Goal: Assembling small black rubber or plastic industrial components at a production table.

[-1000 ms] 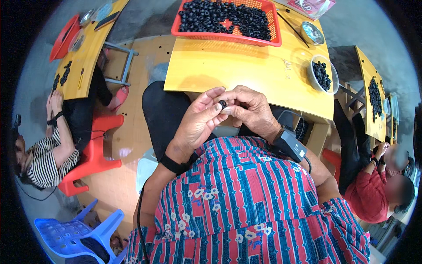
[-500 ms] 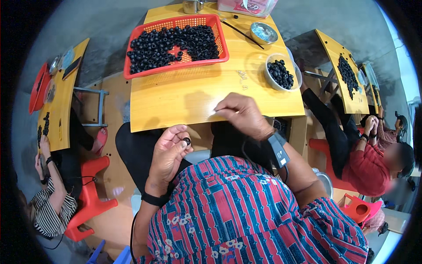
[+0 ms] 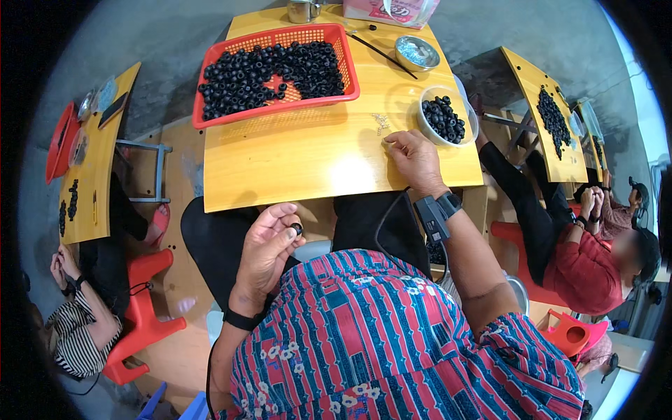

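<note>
My left hand [image 3: 268,246] is raised below the near edge of the yellow table [image 3: 294,164] and pinches a small black ring [image 3: 297,228] between thumb and fingers. My right hand [image 3: 414,159] rests on the table top, fingers curled, fingertips close to a few tiny pale parts [image 3: 380,124]. Beside it stands a white bowl [image 3: 428,129] of black rings. A red basket [image 3: 209,120] filled with many black rings sits at the far left of the table.
A metal dish [image 3: 416,52], a thin dark stick [image 3: 381,54], a metal cup [image 3: 302,10] and a pink packet [image 3: 395,10] lie at the table's far edge. Other people sit at yellow tables on the left [image 3: 94,157] and right [image 3: 553,122], with red stools around.
My hands have come apart: the right one moved out onto the table toward the bowl, while the left stayed low with the black ring. The view has shifted, showing more of the table.
</note>
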{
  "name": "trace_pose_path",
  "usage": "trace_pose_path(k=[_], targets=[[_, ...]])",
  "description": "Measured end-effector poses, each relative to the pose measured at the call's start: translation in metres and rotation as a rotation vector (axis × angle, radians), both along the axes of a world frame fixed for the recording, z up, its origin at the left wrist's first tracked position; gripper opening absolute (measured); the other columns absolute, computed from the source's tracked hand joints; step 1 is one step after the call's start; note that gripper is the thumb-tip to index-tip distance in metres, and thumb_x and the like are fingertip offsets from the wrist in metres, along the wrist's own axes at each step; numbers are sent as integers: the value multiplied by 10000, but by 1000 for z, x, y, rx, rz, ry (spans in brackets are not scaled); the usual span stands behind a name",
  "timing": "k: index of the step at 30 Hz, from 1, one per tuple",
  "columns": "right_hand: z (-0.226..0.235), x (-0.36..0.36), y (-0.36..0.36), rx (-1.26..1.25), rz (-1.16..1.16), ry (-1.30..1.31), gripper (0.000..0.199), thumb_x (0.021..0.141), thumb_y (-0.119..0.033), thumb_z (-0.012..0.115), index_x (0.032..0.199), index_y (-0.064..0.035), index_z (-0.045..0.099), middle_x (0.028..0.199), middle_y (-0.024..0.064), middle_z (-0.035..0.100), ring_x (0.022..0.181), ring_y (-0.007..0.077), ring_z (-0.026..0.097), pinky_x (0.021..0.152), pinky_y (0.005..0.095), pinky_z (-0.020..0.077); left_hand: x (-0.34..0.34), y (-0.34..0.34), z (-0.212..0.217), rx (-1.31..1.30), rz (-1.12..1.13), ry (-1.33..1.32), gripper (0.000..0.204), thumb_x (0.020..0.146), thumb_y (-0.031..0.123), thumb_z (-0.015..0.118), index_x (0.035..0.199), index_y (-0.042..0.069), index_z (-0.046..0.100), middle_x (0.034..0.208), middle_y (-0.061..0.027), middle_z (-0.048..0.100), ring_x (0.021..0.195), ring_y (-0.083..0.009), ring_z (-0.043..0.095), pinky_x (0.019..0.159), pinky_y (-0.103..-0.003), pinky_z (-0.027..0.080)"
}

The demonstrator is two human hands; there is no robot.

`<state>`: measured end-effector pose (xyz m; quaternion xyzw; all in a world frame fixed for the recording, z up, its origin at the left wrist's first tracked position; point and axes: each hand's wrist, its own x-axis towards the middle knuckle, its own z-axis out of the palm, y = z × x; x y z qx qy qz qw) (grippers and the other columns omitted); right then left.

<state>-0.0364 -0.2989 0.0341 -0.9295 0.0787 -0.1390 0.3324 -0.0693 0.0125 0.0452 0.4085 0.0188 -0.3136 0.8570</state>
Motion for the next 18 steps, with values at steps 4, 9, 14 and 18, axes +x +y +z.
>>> trace_pose_path(k=[4, 9, 14, 18], targets=[[-2, 1, -1, -78, 4, 26, 126, 748, -24, 689, 873, -30, 684, 774, 93, 599, 690, 193, 613, 636, 287, 495, -1, 1, 0, -13, 0, -2, 344, 872, 13, 585, 1200, 9, 482, 949, -42, 554, 816, -106, 572, 784, -269, 522], [-1, 1, -3, -96, 21, 40, 104, 744, -32, 695, 847, -31, 684, 794, 100, 608, 713, 227, 619, 656, 308, 502, 0, 1, -1, 9, 8, 0, 349, 875, 23, 590, 1207, 7, 481, 963, -46, 563, 810, -106, 571, 785, -271, 522], [0, 1, -3, -91, 5, 76, 99, 724, -98, 702, 816, -63, 685, 805, 121, 610, 788, 299, 617, 711, 376, 497, 1, 2, -2, 4, 16, 8, 348, 874, 23, 592, 1205, 5, 485, 953, -45, 563, 808, -107, 568, 785, -269, 520], [-4, 2, -4, -78, -12, 54, 110, 725, -105, 708, 825, -62, 687, 803, 123, 609, 786, 300, 615, 709, 377, 496, 1, 2, -2, 7, 19, 5, 350, 870, 19, 592, 1203, 4, 487, 947, -44, 560, 809, -105, 563, 788, -266, 518]])
